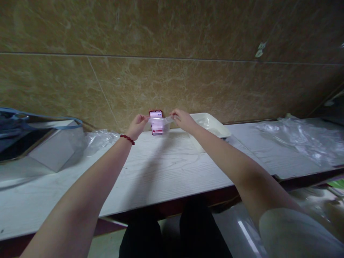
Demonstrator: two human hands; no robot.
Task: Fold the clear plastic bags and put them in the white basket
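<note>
A thin piece of clear plastic film [159, 121] stretches between my two hands above the white table. Its left end is pinched in the fingers of my left hand [137, 126], which has a dark red bead bracelet [127, 139] at the wrist. Closed on the other end is my right hand [183, 119]. Whether the film is a bag or a flat sheet, I cannot tell. Directly behind it a phone [156, 130] with a lit screen leans upright against the wall. A white tray [223, 132] stands beside my right hand, partly hidden by the forearm.
Crumpled clear plastic [100, 140] lies left of my left hand, near a white box [60, 148] and a blue-edged bag [16, 123]. More clear plastic [303, 138] spreads at the right. The brown marbled wall [172, 82] bounds the white table [172, 172] at the back.
</note>
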